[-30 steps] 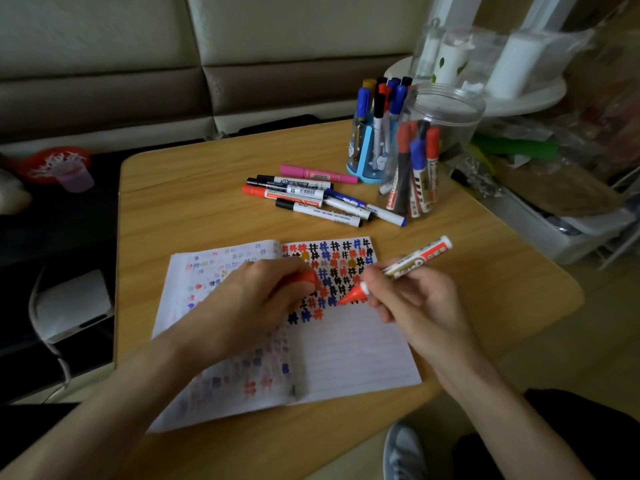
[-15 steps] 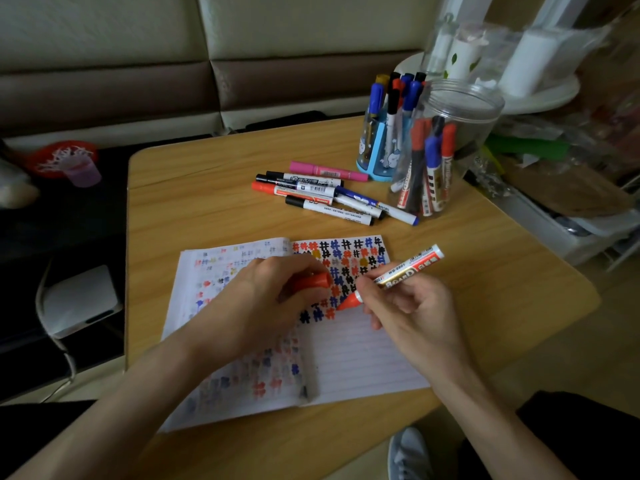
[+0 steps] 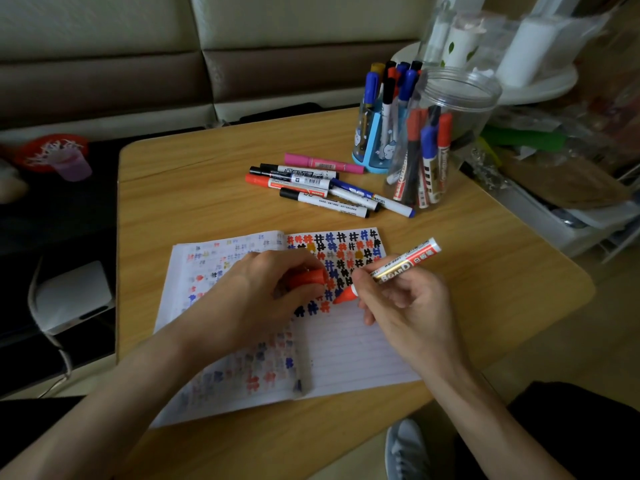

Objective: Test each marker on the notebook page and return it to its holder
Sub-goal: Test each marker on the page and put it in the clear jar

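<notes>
1. A notebook (image 3: 353,348) is laid open on a wooden table (image 3: 194,188).
2. The far part of the notebook's right page is covered with rows of hash marks in black, red, blue and orange. The near part is blank ruled paper. Faint coloured marks are seen on the left page.
3. An uncapped red marker (image 3: 398,268) is gripped by the right hand (image 3: 405,306), whose fingers are curled round the barrel close to the nib.
4. The marker is held aslant over the notebook's right page, with the nib pointed down at the nearest row of marks and the tail raised toward the far right corner. Whether the nib touches the paper cannot be told.
5. The red cap (image 3: 306,279) is pinched between the thumb and curled fingers of the left hand (image 3: 256,299), which is placed over the notebook's middle fold and left page.
6. Several loose markers (image 3: 311,188), capped in pink, black, red and blue, are laid side by side just beyond the notebook's far edge.
7. A clear jar (image 3: 453,98), uncovered, is stood beyond the notebook's far right corner, with red, blue and black markers upright inside.
8. A blue holder (image 3: 372,147), packed with upright pens, is set farther beyond the same corner.
</notes>
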`<state>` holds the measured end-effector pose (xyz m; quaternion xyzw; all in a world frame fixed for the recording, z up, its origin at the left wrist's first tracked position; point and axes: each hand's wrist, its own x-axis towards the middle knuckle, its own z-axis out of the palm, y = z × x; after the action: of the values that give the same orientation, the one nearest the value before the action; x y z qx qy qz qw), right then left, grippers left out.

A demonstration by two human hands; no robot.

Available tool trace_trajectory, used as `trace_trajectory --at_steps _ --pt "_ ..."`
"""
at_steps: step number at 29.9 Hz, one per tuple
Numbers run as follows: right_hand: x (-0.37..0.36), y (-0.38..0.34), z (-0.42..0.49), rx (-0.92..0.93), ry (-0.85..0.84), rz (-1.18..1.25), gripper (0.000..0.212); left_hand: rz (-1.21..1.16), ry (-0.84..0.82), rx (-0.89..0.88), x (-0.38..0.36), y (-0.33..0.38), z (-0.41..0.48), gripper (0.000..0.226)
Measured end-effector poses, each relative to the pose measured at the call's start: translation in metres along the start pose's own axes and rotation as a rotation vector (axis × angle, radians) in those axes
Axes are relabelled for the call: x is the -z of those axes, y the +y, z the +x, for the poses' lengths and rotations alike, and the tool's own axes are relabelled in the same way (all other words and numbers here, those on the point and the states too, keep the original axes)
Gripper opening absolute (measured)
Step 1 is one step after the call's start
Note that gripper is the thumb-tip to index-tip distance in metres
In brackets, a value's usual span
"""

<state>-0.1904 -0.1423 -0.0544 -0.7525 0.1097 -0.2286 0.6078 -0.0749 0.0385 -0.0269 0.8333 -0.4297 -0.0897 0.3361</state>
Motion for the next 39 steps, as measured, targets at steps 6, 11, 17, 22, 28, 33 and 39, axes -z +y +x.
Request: trace_trajectory --at_steps 6,11,17,22,28,33,39 --pt "0.001 0.005 -0.001 0.044 -0.022 -0.096 0.009 0.004 -0.005 0.006 0.0 -0.002 0.001 0.031" --pt "0.003 0.006 -0.001 0.039 -0.011 -0.094 0.008 0.004 -0.005 -0.001 0.001 -0.001 0.001 0.03" --pt "0.004 0.008 -0.001 0.052 -0.027 -0.048 0.016 0.002 -0.017 -0.011 0.002 -0.002 0.001 0.03" --pt "0.003 0.011 0.0 0.055 -0.061 -0.112 0.008 -0.024 -0.024 -0.001 0.003 0.001 0.001 0.051" --pt "0.006 0.013 0.001 0.053 -0.041 -0.027 0.009 -0.013 -0.009 0.027 0.001 -0.001 0.001 0.031" --pt "0.004 0.013 0.001 0.091 -0.062 -0.062 0.019 -0.008 -0.01 0.019 0.001 0.0 0.001 0.029" --pt "0.004 0.014 0.001 0.092 -0.061 -0.082 0.014 -0.027 0.001 0.026 0.0 -0.001 0.001 0.03"
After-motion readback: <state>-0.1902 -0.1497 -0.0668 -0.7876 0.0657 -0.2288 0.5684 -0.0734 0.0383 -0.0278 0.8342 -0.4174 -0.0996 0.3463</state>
